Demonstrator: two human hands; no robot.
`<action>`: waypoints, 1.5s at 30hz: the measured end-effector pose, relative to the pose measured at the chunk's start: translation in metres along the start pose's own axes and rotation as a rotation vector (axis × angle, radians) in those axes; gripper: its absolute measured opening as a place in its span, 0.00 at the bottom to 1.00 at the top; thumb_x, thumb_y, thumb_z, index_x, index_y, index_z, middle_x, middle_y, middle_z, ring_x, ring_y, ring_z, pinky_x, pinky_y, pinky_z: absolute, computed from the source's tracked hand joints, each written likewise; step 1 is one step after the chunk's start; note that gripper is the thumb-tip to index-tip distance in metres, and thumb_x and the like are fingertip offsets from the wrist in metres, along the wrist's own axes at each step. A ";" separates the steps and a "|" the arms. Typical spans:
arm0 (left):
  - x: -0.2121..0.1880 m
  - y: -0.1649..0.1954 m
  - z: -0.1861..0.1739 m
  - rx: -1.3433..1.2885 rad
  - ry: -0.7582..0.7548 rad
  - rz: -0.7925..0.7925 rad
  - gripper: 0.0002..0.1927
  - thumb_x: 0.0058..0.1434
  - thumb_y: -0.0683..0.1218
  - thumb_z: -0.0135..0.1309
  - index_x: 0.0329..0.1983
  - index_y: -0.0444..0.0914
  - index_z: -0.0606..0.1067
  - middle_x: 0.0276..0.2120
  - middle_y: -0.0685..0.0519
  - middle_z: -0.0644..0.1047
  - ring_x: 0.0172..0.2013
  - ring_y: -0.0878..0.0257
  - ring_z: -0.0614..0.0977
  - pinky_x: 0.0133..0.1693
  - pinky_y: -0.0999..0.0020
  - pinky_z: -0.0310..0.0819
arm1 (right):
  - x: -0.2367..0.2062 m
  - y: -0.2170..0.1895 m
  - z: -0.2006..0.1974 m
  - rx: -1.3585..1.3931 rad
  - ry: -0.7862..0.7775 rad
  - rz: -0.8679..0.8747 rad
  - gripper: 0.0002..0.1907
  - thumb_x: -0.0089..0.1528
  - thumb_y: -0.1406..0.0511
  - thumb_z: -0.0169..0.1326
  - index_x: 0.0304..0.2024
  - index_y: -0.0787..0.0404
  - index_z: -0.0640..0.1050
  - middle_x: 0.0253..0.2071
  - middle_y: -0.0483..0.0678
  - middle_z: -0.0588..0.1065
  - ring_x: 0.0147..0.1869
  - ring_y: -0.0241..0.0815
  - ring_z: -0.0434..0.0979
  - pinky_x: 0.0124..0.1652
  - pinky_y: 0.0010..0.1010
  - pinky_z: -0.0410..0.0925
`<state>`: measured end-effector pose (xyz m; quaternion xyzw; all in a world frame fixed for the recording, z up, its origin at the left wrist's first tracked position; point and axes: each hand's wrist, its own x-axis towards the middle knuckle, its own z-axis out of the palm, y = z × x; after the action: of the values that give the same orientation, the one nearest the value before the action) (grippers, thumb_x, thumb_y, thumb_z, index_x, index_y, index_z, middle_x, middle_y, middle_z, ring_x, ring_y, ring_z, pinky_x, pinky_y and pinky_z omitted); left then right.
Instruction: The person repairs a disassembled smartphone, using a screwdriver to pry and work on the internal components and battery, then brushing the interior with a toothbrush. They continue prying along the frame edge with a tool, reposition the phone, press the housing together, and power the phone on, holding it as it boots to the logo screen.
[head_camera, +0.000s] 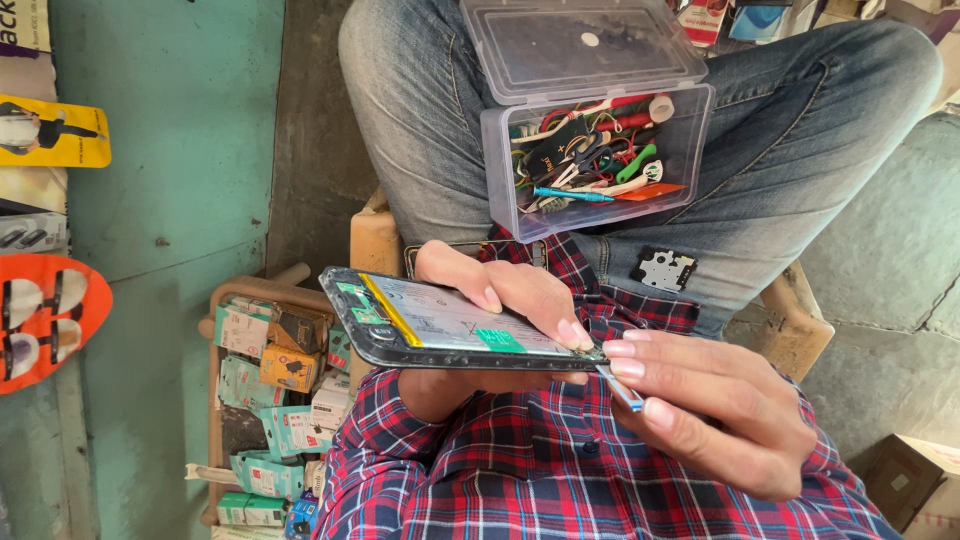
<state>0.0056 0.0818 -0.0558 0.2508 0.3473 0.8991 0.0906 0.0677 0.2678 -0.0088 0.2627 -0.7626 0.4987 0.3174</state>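
My left hand (500, 290) grips an opened smartphone (440, 320) with its back cover off. The phone's silver battery and green circuit parts face up, and my fingers curl over its far edge. My right hand (720, 405) pinches a thin pry tool (622, 388) with a light blue tip. The tip touches the phone's right end, at the seam near my left fingertips. Both hands hover above my red plaid shirt (520, 470).
A clear plastic box (690, 140) with its lid up rests on my jeans-clad lap, filled with several small tools and picks. A small black and white phone part (665, 268) lies on my thigh. A wooden crate (225, 300) of small boxes stands at the lower left.
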 end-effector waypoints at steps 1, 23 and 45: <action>0.000 0.000 0.001 0.005 0.003 0.000 0.28 0.60 0.39 0.65 0.48 0.41 0.55 0.41 0.40 0.80 0.40 0.49 0.86 0.35 0.60 0.84 | 0.000 0.000 0.000 -0.016 0.007 -0.009 0.22 0.54 0.74 0.69 0.44 0.70 0.71 0.39 0.61 0.77 0.41 0.58 0.85 0.40 0.47 0.77; -0.001 -0.002 0.006 0.141 0.081 -0.044 0.33 0.58 0.34 0.68 0.49 0.40 0.54 0.38 0.43 0.78 0.38 0.54 0.86 0.38 0.65 0.86 | 0.000 -0.007 -0.008 0.068 -0.064 0.283 0.26 0.51 0.79 0.68 0.50 0.66 0.73 0.44 0.61 0.78 0.46 0.54 0.85 0.45 0.41 0.79; -0.009 -0.004 0.009 0.053 0.183 -0.150 0.34 0.57 0.32 0.69 0.53 0.40 0.56 0.40 0.44 0.80 0.37 0.57 0.86 0.41 0.67 0.85 | -0.004 -0.004 -0.003 0.071 0.004 0.354 0.22 0.52 0.79 0.67 0.47 0.68 0.74 0.41 0.61 0.79 0.46 0.51 0.85 0.45 0.40 0.80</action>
<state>0.0176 0.0872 -0.0565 0.1432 0.3955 0.8994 0.1190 0.0740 0.2696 -0.0079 0.1343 -0.7784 0.5738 0.2165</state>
